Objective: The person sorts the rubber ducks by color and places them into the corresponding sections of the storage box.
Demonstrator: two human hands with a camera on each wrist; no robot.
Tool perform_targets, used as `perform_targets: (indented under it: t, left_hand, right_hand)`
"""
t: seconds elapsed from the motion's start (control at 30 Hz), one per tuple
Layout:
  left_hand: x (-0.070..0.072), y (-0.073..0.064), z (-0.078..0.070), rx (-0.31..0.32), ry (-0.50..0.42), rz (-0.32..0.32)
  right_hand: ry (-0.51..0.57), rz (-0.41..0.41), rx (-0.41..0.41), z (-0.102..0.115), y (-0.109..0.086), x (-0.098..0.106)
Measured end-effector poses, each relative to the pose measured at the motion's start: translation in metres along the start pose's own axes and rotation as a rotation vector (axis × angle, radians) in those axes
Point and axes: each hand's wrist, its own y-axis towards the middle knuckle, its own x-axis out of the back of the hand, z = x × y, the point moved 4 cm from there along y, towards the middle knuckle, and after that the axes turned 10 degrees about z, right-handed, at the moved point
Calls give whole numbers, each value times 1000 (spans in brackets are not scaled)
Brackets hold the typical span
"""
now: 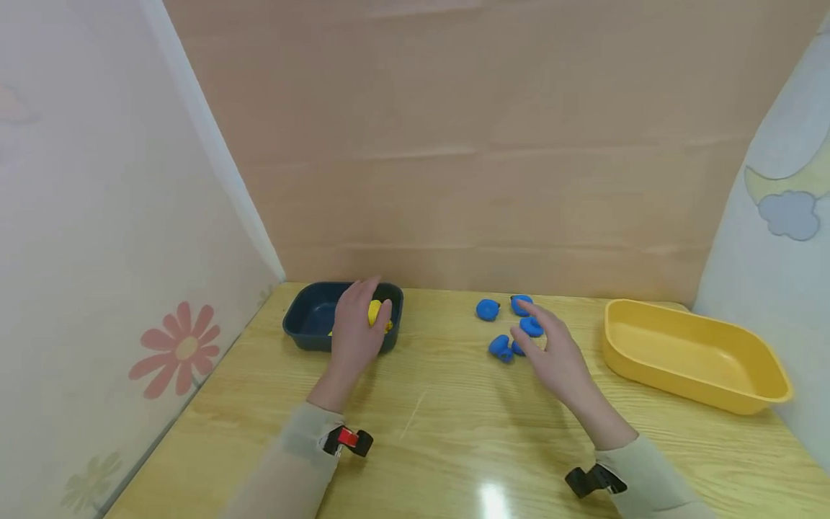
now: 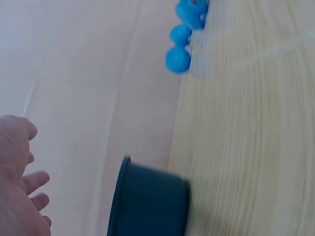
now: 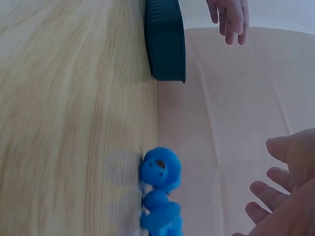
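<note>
My left hand (image 1: 355,321) hovers above a dark teal box (image 1: 298,340), fingers loosely bent and nothing gripped. Textured yellow pieces (image 1: 374,311) lie inside that box, partly hidden behind the hand. On the right, my right hand (image 1: 554,353) is held over several small blue toys (image 1: 501,347), thumb and fingers spread apart, holding nothing. One blue toy (image 3: 160,169) shows a little face with a dark nose in the right wrist view. Another blue toy (image 1: 519,348) is partly covered by the right thumb. The left wrist view shows the left fingers (image 2: 34,182) bare, beyond the box rim.
A yellow tray (image 1: 674,386) stands on the wooden table (image 1: 428,432) to the right of the toys. Brown paper (image 1: 454,144) covers the back wall. Pale patterned panels (image 1: 97,216) close off both sides. The teal box sits at the table's back left.
</note>
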Motion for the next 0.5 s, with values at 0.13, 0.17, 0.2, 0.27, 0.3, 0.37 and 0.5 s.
perform_targets:
  t: [0.13,0.17,0.2,0.27,0.3,0.37,0.5]
  left_hand:
    - [-11,1,-19,-77,-16,-10]
    - [-14,2,-23,-89,-23,-4]
    - [-17,2,-28,-90,-26,8]
    - [-25,4,-35,-85,-35,42]
    - [-30,5,-39,-79,-40,61]
    - [-39,7,-45,-65,-55,99]
    - [-55,9,-56,-75,-84,136]
  right_hand:
    - [-26,-23,0,-12,-13,14]
    - [-27,-27,-4,-15,-17,18]
    - [-32,-31,-7,-19,-22,22]
    - [-39,-43,-11,-26,-30,30]
    - [-39,-49,-16,-29,-34,34]
    - [-53,-66,-23,-36,-43,42]
    - [-74,-106,-39,-48,-59,57]
